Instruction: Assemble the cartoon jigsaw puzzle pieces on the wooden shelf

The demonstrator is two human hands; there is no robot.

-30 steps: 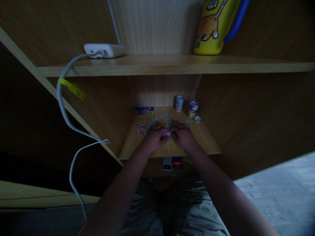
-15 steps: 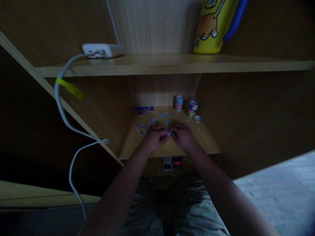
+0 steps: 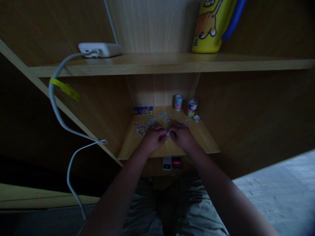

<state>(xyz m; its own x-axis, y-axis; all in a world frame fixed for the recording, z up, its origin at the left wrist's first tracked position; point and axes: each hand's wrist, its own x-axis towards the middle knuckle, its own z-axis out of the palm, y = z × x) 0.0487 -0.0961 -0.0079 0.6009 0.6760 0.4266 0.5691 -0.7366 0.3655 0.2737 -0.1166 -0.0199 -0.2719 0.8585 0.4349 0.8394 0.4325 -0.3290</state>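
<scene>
Dim wooden desk (image 3: 209, 144), puzzle piece (image 3: 167, 133) pinched between left hand (image 3: 154, 139) and right hand (image 3: 182, 137)

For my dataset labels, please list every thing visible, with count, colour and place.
small jigsaw pieces: many, mostly blue, scattered on wooden desk
small printed tins: two, pale, desk back right
round metal lid: one, silver, beside tins
flat picture card: one, blue, desk back left
white plastic box: one, white, on wooden shelf
round cable: one, white, hanging left
cartoon mug: one, yellow, shelf right
left hand, right hand: two, fingers meeting over pieces
</scene>
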